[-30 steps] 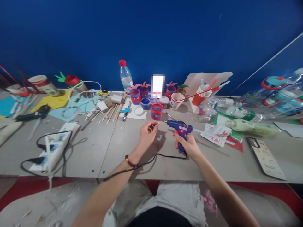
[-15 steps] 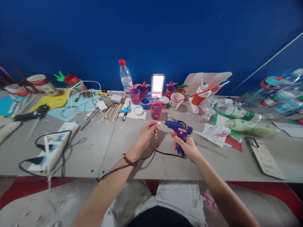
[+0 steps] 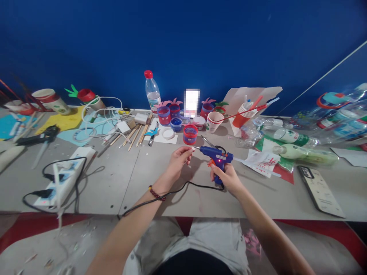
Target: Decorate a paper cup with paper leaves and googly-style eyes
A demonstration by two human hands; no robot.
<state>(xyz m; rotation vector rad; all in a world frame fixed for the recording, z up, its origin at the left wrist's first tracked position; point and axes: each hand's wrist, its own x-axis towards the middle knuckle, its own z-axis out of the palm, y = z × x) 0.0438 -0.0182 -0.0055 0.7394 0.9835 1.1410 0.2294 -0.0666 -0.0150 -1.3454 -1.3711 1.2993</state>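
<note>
My right hand [image 3: 227, 177] is wrapped round the handle of a blue glue gun [image 3: 217, 156], fingers at its orange trigger; a small red light glows on its side. The nozzle points left and meets a tiny pale piece pinched in the fingertips of my left hand [image 3: 181, 157]. That piece is too small to name. Just beyond the left fingertips stands a red and purple cup [image 3: 190, 135]. The gun's black cord [image 3: 172, 191] runs across my left forearm, past a beaded bracelet [image 3: 156, 194].
A power strip [image 3: 67, 179] with plugged cords lies left, near wooden sticks [image 3: 139, 131] and another glue gun [image 3: 43, 139]. Behind stand a red-capped bottle [image 3: 153, 93] and a paper cup [image 3: 214, 122]. Scissors [image 3: 209, 141], plastic bottles [image 3: 295, 136] and a phone [image 3: 319, 191] lie right.
Almost nothing differs. The view has shifted very slightly, and both hands keep the same hold, with the nozzle still at the left fingertips.
</note>
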